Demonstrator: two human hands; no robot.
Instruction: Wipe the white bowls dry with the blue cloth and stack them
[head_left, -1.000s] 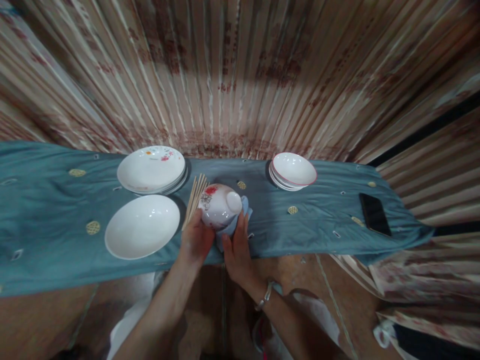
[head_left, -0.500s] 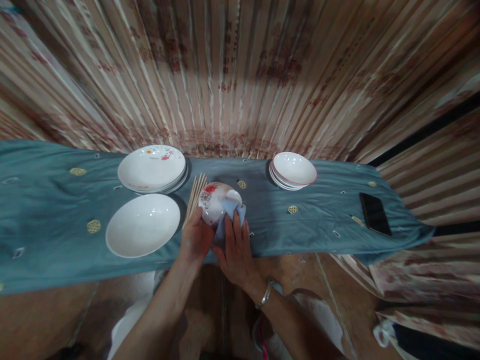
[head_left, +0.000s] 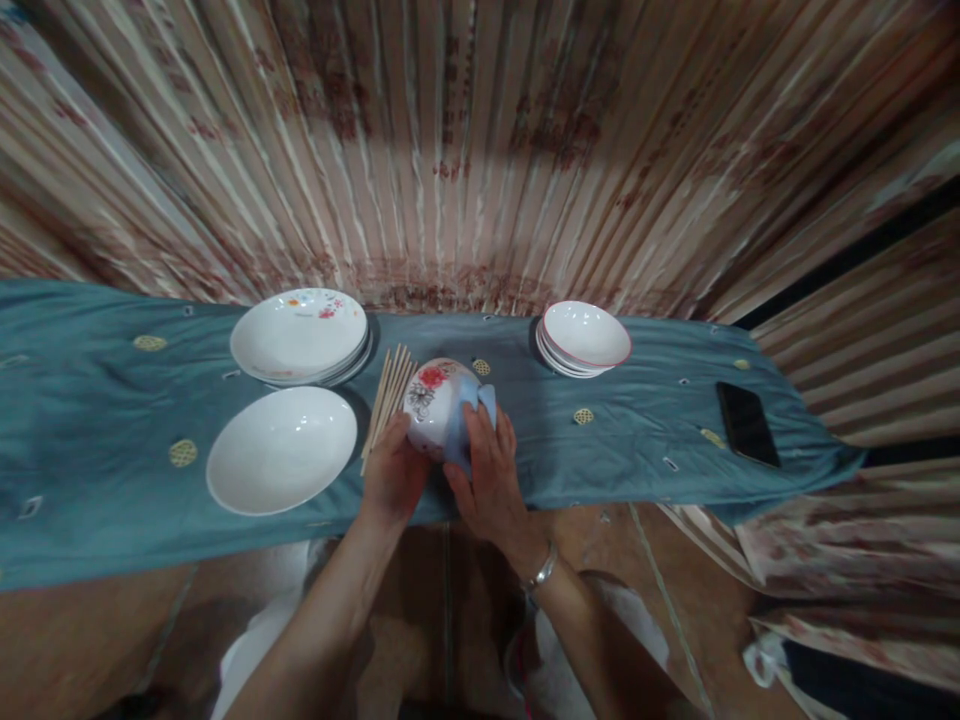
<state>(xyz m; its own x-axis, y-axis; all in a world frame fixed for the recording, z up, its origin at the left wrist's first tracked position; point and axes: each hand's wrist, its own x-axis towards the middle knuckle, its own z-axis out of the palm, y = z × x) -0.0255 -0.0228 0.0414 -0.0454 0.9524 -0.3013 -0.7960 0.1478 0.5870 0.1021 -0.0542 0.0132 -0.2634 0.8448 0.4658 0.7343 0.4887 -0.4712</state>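
Note:
A white bowl (head_left: 431,405) with red and dark flowers on its outer side is tilted in front of me. My left hand (head_left: 396,472) grips its left edge, thumb on the outside. In my right hand (head_left: 486,475) is a light blue cloth (head_left: 459,420), pressed against the bowl's right side. Several wooden chopsticks (head_left: 386,395) lie on the table just left of the bowl, partly hidden by my left hand and the bowl.
Stacked plates (head_left: 300,340) stand at the back left, with a large white bowl (head_left: 281,450) in front. Several red-rimmed bowls (head_left: 586,335) are stacked right of centre. A black phone (head_left: 748,425) lies on the teal tablecloth (head_left: 637,460) at right. A curtain (head_left: 480,150) hangs behind.
The cloth and my right hand have moved from the bowl's front around to its right side. The bowl has turned and shifted slightly right, showing more of its flowers.

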